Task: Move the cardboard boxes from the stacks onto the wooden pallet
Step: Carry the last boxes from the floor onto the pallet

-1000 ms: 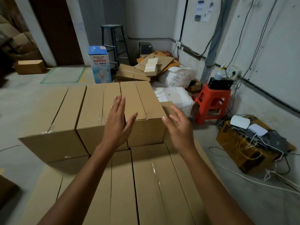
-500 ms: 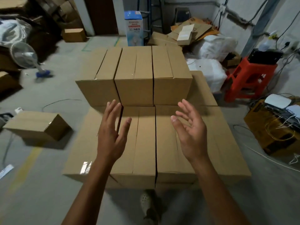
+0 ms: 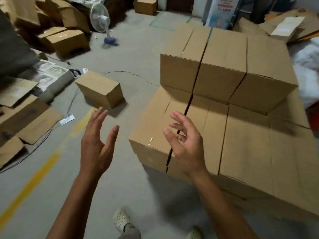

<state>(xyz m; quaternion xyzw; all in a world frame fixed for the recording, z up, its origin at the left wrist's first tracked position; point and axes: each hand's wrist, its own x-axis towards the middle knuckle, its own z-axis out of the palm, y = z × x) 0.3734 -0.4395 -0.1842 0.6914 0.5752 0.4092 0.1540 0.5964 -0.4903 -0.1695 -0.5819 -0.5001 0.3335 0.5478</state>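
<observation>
Cardboard boxes [image 3: 241,144] fill the right half of the view in a tight block: a lower layer, with a second row of three [image 3: 224,66] set on its far part. The block hides its own base, so I cannot tell whether the wooden pallet lies beneath it. At the far left, loose cartons [image 3: 65,40] are heaped up and partly cut off by the frame edge. One single box [image 3: 101,89] sits alone on the floor [image 3: 138,49], well apart from the block, to its left. The left hand [image 3: 96,144] hovers over bare floor and the right hand [image 3: 186,144] hangs above the block's near left corner. Each grip is spread, with fingers loosely apart, holding nothing and seemingly touching nothing. The single box looks like the likely one to fetch. A thin cable [image 3: 124,72] trails across the floor just behind it, with more wires on its left. A foot in a pale sandal [image 3: 120,219] could snag one of these while a carried box blocks the view down. A dark gap [image 3: 187,107] splits the lower layer, so a box set across it might sit crooked or nudge the upper row. A fan [image 3: 101,19] at the far left and a white bundle [image 3: 307,66] at the right edge are blurred, and the bundle is cut off.
</observation>
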